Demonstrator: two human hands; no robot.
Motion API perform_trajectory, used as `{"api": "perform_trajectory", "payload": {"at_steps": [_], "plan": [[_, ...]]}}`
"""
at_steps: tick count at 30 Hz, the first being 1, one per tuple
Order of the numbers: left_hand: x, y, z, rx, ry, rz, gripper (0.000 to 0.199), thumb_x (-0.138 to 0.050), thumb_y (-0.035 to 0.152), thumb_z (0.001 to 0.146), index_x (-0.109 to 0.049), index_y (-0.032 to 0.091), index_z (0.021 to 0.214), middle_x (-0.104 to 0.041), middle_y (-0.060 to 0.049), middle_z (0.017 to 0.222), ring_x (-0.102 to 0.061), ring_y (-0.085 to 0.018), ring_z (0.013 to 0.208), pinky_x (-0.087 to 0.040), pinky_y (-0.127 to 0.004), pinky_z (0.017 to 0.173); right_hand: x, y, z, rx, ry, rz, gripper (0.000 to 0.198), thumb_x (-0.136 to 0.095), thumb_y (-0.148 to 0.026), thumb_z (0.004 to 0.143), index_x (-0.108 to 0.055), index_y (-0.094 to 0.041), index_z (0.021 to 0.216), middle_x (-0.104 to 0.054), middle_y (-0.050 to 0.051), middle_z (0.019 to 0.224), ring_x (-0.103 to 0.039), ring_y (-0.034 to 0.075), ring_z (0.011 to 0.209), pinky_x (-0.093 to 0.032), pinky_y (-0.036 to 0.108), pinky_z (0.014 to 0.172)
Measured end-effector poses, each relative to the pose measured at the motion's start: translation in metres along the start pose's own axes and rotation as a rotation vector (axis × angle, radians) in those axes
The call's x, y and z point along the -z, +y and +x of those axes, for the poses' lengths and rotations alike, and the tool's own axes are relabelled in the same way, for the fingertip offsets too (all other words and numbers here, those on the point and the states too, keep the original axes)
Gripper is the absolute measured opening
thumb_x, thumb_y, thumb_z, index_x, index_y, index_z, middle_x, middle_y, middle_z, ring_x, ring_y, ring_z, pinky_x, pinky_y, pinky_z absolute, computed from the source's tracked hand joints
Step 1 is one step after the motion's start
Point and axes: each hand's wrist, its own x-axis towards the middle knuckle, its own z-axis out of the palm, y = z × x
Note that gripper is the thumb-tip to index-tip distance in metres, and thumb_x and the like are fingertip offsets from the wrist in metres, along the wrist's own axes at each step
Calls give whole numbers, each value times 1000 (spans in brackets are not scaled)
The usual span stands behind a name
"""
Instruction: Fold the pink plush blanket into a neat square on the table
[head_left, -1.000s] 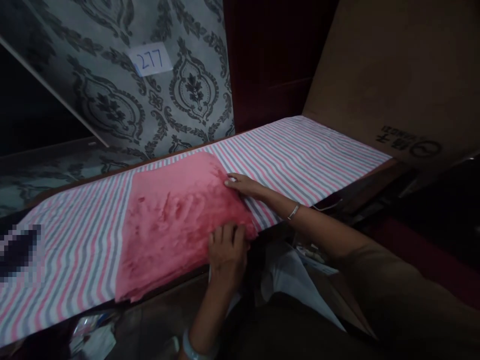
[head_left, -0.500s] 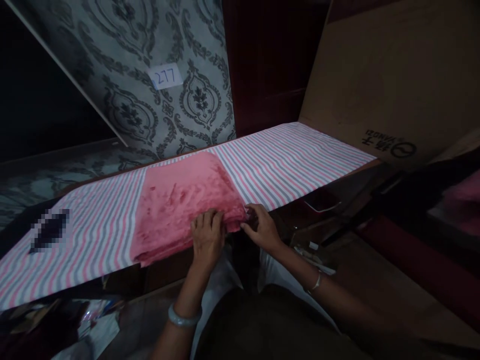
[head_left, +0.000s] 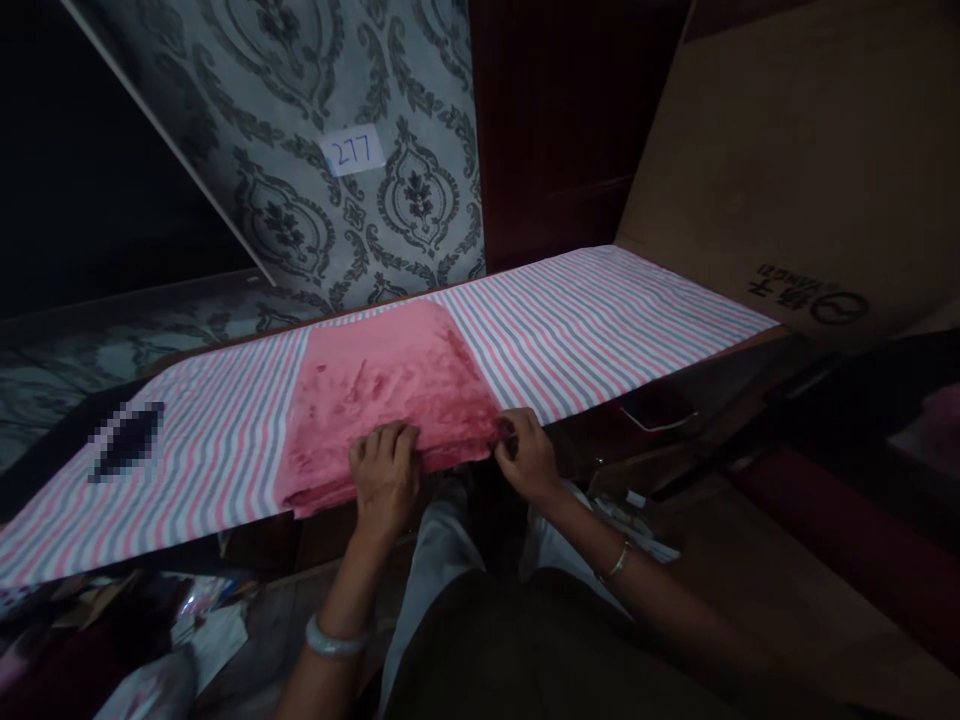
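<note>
A folded pink plush cloth (head_left: 382,375), thick and in layers, lies on a striped cloth (head_left: 600,320) that covers a long narrow table. My left hand (head_left: 386,475) grips the near edge of the pink cloth, fingers bent over the top and the thumb out of sight. At the cloth's near right corner, my right hand (head_left: 529,455) pinches the edge between thumb and fingers. The folded layers show along the near edge, which slightly overhangs the table.
A large cardboard sheet (head_left: 780,170) stands at the table's right end. Behind is a patterned wall with a paper label (head_left: 352,150). A dark pixelated patch (head_left: 127,440) covers something on the striped cloth. Clutter (head_left: 202,630) lies below at left.
My left hand has slid left along the near edge of the pink cloth, away from my right hand. The right hand stays at the corner. The view has shifted slightly.
</note>
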Motion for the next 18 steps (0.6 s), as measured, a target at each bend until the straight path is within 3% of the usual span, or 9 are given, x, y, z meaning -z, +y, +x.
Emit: {"api": "perform_trajectory", "payload": {"at_steps": [5, 10, 18], "plan": [[15, -44, -15, 80, -88, 24, 34, -53, 13, 81, -65, 16, 112, -70, -14, 113, -60, -30, 107, -37, -44, 89, -8, -2, 3, -1, -63, -31, 58, -54, -9, 76, -55, -22, 132, -56, 12, 122, -60, 26, 108, -55, 40, 92], [27, -79, -35, 86, -87, 31, 39, -51, 9, 77, -64, 18, 113, -73, -11, 111, -64, -27, 105, -38, -42, 93, -10, 3, 1, 75, -55, -24, 58, -46, -3, 79, -61, -24, 130, -60, 10, 116, -62, 23, 104, -54, 39, 94], [35, -96, -62, 210, -116, 24, 41, -50, 11, 80, -63, 18, 118, -67, -14, 126, -59, -30, 119, -42, -45, 96, -1, 7, 2, 95, -60, -35, 57, -50, -8, 79, -61, -27, 132, -61, 9, 112, -60, 26, 103, -53, 44, 93]]}}
